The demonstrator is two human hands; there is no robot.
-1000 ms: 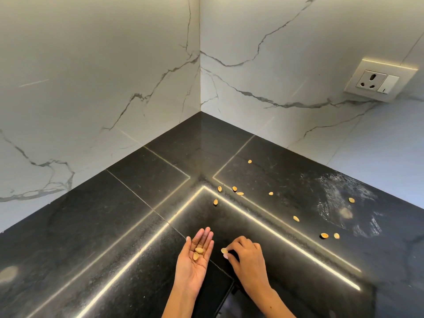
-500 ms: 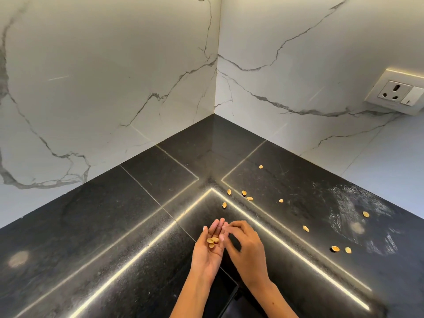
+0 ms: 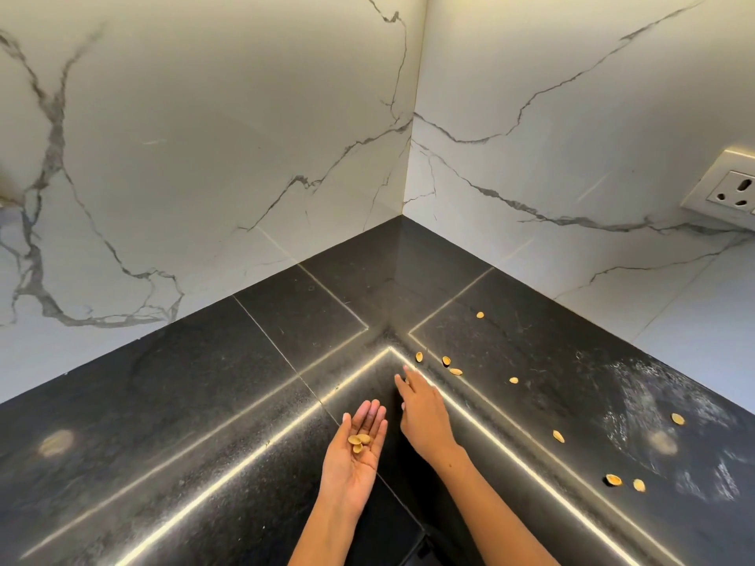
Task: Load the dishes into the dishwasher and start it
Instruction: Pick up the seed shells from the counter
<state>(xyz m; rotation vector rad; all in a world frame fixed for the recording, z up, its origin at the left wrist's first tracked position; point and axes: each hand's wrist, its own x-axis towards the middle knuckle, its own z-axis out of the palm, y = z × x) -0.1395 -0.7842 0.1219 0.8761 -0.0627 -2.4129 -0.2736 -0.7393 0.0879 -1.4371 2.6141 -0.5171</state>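
The left hand (image 3: 359, 447) lies palm up, fingers straight, cradling three shells (image 3: 358, 441). The right hand (image 3: 423, 410) reaches with relaxed fingers over the surface (image 3: 163, 402) toward loose shells (image 3: 449, 363), whose long axes point variously.

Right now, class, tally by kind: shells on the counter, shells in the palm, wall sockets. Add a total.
Tan nut shells on the black stone counter: 9
Gathered shells in the left hand: 3
White wall socket: 1
Total: 13
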